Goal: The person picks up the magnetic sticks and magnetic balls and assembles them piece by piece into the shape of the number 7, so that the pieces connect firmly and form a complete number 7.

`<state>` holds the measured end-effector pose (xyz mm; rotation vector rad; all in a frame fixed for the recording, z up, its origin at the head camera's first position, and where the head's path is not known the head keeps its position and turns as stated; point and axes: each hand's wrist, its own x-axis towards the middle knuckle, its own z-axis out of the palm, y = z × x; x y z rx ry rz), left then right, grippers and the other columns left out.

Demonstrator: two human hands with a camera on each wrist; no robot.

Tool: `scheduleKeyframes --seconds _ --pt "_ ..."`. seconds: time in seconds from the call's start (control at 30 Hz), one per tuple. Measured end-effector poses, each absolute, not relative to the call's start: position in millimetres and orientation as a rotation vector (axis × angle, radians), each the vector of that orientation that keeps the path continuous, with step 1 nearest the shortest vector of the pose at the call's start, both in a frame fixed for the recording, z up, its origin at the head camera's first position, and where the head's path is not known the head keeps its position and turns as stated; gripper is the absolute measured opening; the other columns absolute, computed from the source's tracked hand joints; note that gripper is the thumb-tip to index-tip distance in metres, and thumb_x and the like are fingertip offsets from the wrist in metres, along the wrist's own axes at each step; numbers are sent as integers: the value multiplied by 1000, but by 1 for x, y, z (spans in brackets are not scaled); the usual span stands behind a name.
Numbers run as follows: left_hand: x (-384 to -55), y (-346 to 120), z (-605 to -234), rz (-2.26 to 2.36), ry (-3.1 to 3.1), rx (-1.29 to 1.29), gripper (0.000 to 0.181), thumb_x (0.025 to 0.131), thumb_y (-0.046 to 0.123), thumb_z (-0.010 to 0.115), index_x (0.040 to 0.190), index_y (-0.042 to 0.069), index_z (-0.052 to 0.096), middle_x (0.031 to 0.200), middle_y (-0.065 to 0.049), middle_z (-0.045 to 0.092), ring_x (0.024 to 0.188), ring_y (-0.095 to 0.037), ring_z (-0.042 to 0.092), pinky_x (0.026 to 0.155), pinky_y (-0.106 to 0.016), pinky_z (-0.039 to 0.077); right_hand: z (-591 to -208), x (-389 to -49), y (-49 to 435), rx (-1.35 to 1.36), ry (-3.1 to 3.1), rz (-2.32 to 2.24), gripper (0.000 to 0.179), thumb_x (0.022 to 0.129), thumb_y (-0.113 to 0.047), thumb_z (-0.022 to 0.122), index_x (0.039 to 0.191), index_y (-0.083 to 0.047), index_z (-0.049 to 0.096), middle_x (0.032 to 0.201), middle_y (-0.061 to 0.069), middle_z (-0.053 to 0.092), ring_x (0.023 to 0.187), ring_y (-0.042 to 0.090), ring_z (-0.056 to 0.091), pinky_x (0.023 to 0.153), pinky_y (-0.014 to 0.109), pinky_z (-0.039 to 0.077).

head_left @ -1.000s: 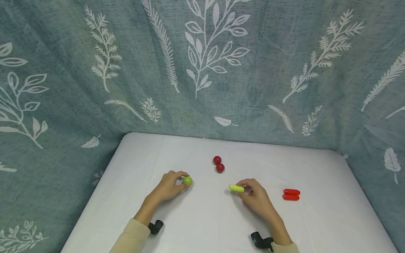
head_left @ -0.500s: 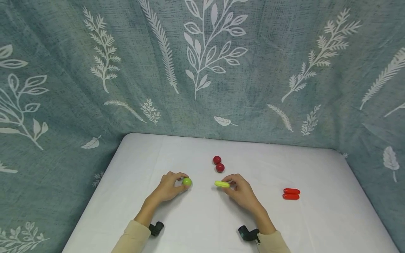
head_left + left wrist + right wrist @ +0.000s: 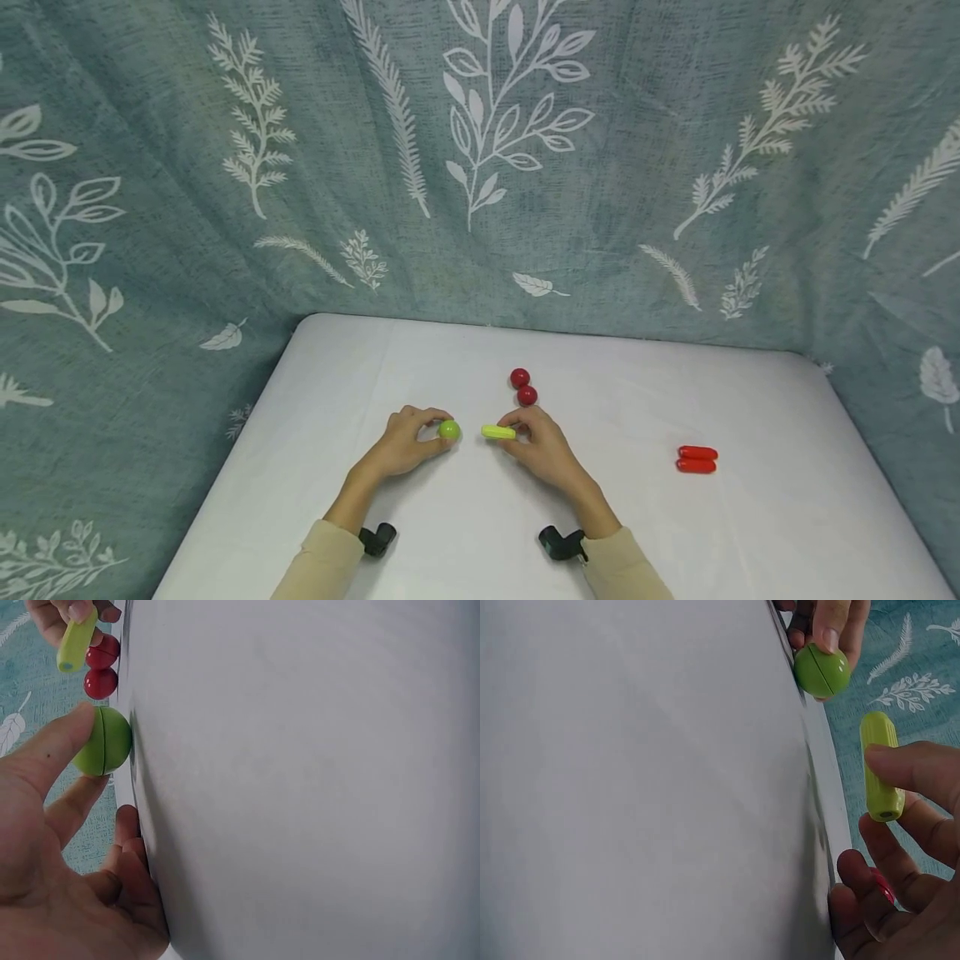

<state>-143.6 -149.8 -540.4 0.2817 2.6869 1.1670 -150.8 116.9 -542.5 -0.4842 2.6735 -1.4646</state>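
Observation:
My left hand (image 3: 402,443) pinches a glossy green ball (image 3: 112,742) between thumb and fingertip; a thin seam runs round it. Across from it, my right hand (image 3: 542,450) pinches a ribbed yellow-green magnetic rod (image 3: 883,769) with a small dark disc in its end. In the head view the rod (image 3: 497,432) points at the green ball (image 3: 448,430), with a narrow gap between them. Two dark red balls (image 3: 527,395) sit together just beyond my right hand, which overlaps the nearer one's edge in the head view.
Two red rods (image 3: 697,466) lie side by side on the right of the white tabletop (image 3: 600,375). A teal curtain (image 3: 420,275) with white leaf prints hangs behind the table. Black camera mounts (image 3: 561,543) stick out from both wrists.
My right hand has moved left with the yellow-green rod, bringing it close to the green ball. The left hand has stayed nearly in place, holding the ball.

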Motion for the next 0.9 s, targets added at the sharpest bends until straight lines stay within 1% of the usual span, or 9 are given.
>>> scheduleKeyframes --seconds 0.27,0.43,0.63,0.9 --pt "-145 -150 -541 1166 2687 265 34 90 42 74 121 30 68 119 -6 54 108 -28 42 83 -54 42 -546 -153 102 -550 2684 -1397 19 84 -6 79 100 -13 72 101 1 59 95 20 55 84 40 46" --pt "-146 -150 -542 1165 2691 266 33 89 43 75 120 31 69 118 -6 54 109 -28 42 83 -54 43 -549 -154 96 -570 2697 -1357 18 84 -7 80 99 -14 72 100 -2 60 95 18 54 84 40 45" --pt "-146 -149 -542 1171 2689 266 32 89 42 75 119 31 69 119 -7 54 108 -28 42 82 -55 43 -549 -156 93 -580 2738 -1308 17 83 -10 81 97 -15 73 97 -3 62 92 17 52 81 40 43" --pt "-145 -149 -540 1176 2688 238 33 88 42 76 119 32 69 119 -6 53 108 -27 42 82 -54 44 -548 -157 87 -582 2760 -1249 17 84 -14 80 100 -16 73 99 -4 62 92 16 50 82 42 40"
